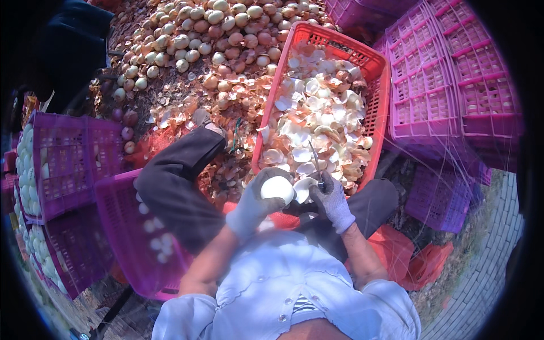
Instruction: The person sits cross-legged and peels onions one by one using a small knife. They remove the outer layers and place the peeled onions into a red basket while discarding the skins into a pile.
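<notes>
In a grey-coated work glove, my left hand (259, 197) grips a peeled white onion (277, 190). My right hand (332, 199), gloved the same way, is closed around the handle of a knife (315, 159) whose narrow blade points up and away from me. A pale piece of onion peel (303, 190) shows between the hands, touching or right beside the right fingers; I cannot tell if it is held. Just beyond both hands stands a red plastic crate (376, 114), slanted away from me and filled with onion peels (316, 119).
Unpeeled onions (212, 25) are heaped on the ground ahead. At my left, a magenta crate (114, 204) holds some peeled onions (163, 244), near stacked crates of white onions (76, 148). More purple crates (425, 76) rise at right. Red mesh (389, 250) lies beside my knee.
</notes>
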Demonstrator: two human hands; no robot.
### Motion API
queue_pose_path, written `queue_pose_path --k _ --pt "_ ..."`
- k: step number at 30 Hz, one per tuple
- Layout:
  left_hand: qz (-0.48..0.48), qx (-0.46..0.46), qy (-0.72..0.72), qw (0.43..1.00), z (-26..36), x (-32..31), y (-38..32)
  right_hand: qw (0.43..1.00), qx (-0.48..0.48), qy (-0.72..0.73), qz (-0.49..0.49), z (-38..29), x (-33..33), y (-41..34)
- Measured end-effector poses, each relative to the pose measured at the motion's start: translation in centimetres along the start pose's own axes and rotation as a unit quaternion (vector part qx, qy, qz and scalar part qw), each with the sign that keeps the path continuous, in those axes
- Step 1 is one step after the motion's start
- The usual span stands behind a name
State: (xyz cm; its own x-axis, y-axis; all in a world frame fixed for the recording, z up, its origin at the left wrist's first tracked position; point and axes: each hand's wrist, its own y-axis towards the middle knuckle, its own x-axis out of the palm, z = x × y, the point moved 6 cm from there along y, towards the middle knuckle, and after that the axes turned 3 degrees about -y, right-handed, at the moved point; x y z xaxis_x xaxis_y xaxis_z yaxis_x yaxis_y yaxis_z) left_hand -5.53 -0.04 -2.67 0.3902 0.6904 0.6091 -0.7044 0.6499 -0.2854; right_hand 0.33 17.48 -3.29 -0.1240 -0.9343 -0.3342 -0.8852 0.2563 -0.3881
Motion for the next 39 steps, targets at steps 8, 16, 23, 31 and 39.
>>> queue_pose_path --k 8,16,23,31,39 --pt "0.099 0.048 -0.146 0.983 5.6 -2.6 -3.0 0.961 0.037 0.24 0.134 4.6 -7.0 4.1" --pt "0.544 0.067 0.385 0.742 18.9 -15.2 -18.4 0.962 0.113 0.246 0.046 5.0 1.0 4.6" --pt "0.443 0.146 0.325 0.823 21.8 -17.2 -8.2 0.964 0.133 0.228 0.043 7.9 2.6 4.8" --pt "0.02 -0.264 0.715 0.647 7.2 -21.4 17.4 0.932 0.185 0.299 0.081 9.0 2.7 3.5" --pt "0.176 -0.173 0.728 0.64 0.0 -30.2 25.2 0.974 0.175 0.103 0.102 10.7 2.0 1.9"
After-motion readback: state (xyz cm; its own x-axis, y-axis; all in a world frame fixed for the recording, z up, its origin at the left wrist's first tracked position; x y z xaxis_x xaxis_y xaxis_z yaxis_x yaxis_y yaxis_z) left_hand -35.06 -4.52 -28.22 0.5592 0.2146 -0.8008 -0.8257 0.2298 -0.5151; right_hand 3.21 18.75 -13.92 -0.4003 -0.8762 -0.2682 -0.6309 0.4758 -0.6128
